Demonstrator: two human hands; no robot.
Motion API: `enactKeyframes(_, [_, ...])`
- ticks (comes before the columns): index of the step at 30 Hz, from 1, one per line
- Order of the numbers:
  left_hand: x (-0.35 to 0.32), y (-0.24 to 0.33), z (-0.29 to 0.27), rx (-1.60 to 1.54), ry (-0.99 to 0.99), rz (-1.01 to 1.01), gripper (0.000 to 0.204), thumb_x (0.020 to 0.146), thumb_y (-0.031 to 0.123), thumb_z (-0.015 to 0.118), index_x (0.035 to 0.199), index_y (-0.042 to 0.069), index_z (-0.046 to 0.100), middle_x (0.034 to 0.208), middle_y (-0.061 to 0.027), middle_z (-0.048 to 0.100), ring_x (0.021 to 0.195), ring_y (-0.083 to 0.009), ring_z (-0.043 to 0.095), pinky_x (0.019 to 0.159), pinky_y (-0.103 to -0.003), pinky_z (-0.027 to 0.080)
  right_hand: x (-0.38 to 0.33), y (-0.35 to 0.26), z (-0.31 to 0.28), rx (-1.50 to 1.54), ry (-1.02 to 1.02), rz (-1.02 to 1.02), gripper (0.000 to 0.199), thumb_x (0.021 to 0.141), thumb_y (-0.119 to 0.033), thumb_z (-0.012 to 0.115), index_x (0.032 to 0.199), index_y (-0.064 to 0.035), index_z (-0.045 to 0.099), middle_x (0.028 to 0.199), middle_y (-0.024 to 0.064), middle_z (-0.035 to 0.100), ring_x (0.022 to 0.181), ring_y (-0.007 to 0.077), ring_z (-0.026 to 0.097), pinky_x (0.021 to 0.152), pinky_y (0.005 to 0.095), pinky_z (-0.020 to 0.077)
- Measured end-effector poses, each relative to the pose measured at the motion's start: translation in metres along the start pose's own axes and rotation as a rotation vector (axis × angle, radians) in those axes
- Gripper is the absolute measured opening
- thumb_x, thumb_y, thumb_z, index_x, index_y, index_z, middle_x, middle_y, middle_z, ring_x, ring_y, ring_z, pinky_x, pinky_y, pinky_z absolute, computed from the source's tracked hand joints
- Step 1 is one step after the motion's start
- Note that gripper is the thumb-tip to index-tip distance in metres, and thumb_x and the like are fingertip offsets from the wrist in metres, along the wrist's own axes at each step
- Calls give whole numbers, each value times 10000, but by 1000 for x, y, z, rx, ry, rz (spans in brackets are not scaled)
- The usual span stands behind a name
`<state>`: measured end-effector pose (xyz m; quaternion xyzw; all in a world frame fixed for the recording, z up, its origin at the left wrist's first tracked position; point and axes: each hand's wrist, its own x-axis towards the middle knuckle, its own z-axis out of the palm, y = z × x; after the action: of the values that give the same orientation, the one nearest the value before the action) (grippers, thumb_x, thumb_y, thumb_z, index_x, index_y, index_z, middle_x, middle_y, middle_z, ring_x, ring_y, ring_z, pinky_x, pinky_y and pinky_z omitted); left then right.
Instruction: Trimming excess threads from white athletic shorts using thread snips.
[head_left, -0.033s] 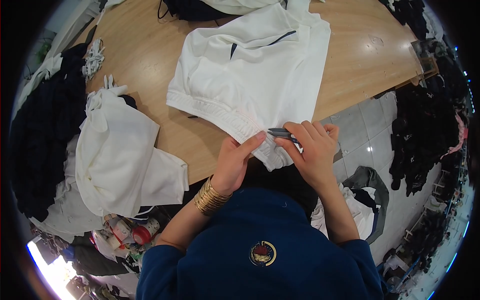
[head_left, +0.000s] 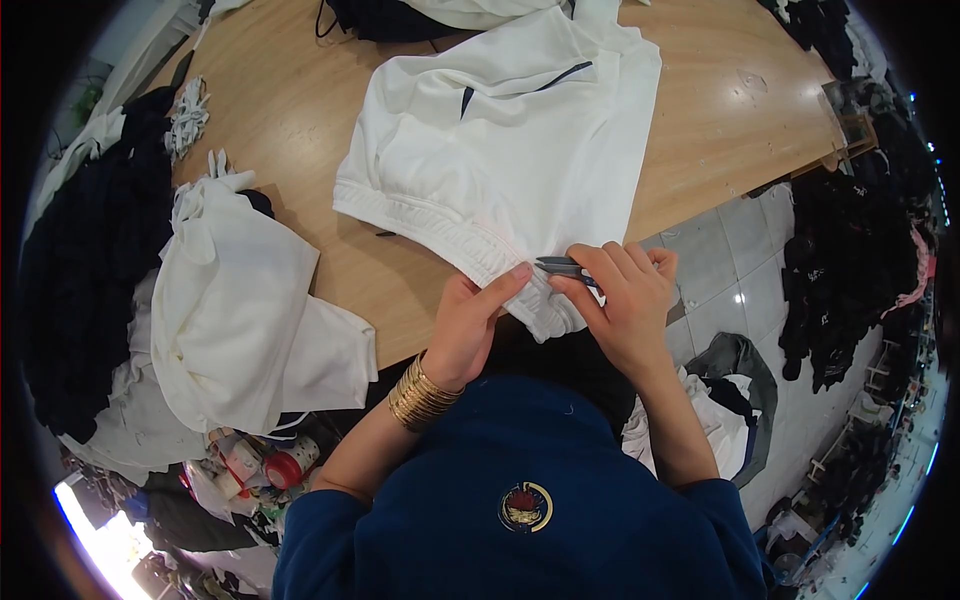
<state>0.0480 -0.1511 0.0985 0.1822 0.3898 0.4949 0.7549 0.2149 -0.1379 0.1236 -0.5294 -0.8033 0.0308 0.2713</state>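
Note:
White pants (head_left: 490,150) with a gathered elastic waistband (head_left: 430,215) and dark trim lines lie across the table, their waistband end hanging past the near edge. My left hand (head_left: 473,320) is closed on the waistband, thumb on top, with gold bangles at the wrist. In my closed right hand (head_left: 630,300) is a pair of dark grey thread snips (head_left: 560,265). The tip of the snips points left and rests at the waistband fabric, close to my left thumb. My fingers hide most of the snips' handles.
The wooden table (head_left: 720,110) spreads ahead. A heap of white garments (head_left: 230,300) hangs over its left edge, beside dark cloth (head_left: 95,250). More dark and white garments (head_left: 400,18) lie at the far edge. A grey container (head_left: 755,380) of cloth stands on the tiled floor at right.

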Motion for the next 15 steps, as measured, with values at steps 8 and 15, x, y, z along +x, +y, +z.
enactKeyframes(8, [1, -2, -2, 14, -19, -43, 275, 879, 124, 567, 1119, -9, 545, 1059, -64, 606, 968, -119, 561, 845, -271, 437, -2, 1, -1, 174, -87, 110, 241, 768, -312, 663, 892, -116, 596, 754, -19, 578, 631, 139, 496, 660, 309, 287])
enactKeyframes(15, [-11, -17, -47, 457, -137, -147, 382, 914, 195, 524, 1226, -16, 466, 1167, -74, 555, 1072, -126, 506, 913, -283, 402, -35, 15, 13, 459, -64, 467, 305, 725, -202, 725, 964, -80, 579, 822, 44, 609, 641, 199, 519, 594, 310, 408])
